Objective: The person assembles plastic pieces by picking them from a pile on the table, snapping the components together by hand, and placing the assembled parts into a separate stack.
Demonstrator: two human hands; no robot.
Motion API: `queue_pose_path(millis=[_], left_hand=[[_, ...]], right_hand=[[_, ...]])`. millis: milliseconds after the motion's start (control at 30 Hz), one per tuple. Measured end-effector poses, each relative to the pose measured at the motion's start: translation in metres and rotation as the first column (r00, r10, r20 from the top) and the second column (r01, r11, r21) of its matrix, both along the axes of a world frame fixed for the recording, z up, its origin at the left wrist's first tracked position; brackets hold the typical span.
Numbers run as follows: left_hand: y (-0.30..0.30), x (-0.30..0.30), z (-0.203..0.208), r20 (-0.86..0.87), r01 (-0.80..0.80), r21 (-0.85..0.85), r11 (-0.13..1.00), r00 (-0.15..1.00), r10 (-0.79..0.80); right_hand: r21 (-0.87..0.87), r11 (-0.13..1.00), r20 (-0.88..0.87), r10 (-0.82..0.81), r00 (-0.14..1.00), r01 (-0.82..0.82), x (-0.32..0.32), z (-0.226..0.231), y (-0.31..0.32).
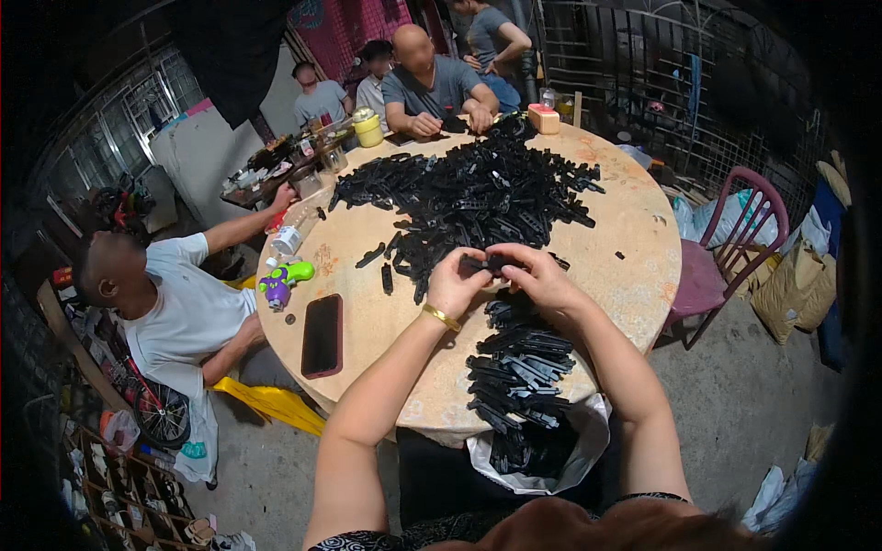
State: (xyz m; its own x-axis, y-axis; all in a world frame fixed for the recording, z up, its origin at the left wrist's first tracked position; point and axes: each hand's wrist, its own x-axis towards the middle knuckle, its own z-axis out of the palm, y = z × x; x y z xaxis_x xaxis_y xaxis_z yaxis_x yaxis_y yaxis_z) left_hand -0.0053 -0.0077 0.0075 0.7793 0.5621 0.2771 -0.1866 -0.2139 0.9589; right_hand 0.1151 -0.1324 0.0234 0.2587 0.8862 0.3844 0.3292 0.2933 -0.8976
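Both my hands meet over the round table (pixel 634 239), at the near edge of a large heap of black plastic parts (pixel 487 193). My left hand (pixel 454 283), a gold bangle on its wrist, has its fingers closed on a small black plastic part (pixel 480 264). From the other side my right hand (pixel 540 278) pinches the same part; its exact shape is mostly covered by fingers. Just below my hands lies a row of long black parts (pixel 522 367), running to the table edge. Under that edge, a white sack (pixel 588 445) in front of me holds more of them.
On the left are a dark phone (pixel 322 335), a green-and-purple toy gun (pixel 285 280) and a clear bottle (pixel 287 241). A person in white (pixel 184 294) sits left; another person (pixel 432 87) handles parts across the table. A maroon chair (pixel 726 248) stands right.
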Motion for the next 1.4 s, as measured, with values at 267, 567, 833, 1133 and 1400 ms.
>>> queue_pose_path(millis=[267,567,833,1133,1400], left_hand=[[0.000,0.001,-0.002,-0.047,-0.091,0.169,0.981,0.994,0.100],[-0.010,-0.003,0.007,-0.193,0.062,0.089,0.994,0.980,-0.044],[0.000,0.001,0.003,0.033,0.008,0.254,0.967,0.999,-0.017],[-0.008,-0.009,0.015,-0.207,-0.004,0.489,0.872,0.971,0.120],[-0.009,-0.010,0.018,-0.052,-0.071,0.636,0.768,0.989,0.135]], right_hand=[[0.182,0.974,0.139,-0.160,0.977,0.133,0.007,-0.006,0.007],[0.238,0.953,0.421,-0.275,0.865,0.187,0.006,-0.008,0.004],[0.266,0.935,0.333,-0.316,0.888,0.233,0.009,-0.004,0.000],[-0.144,0.984,0.320,-0.054,0.946,0.105,0.013,0.007,-0.007],[-0.050,0.999,0.125,0.003,0.992,0.003,0.023,-0.010,0.000]])
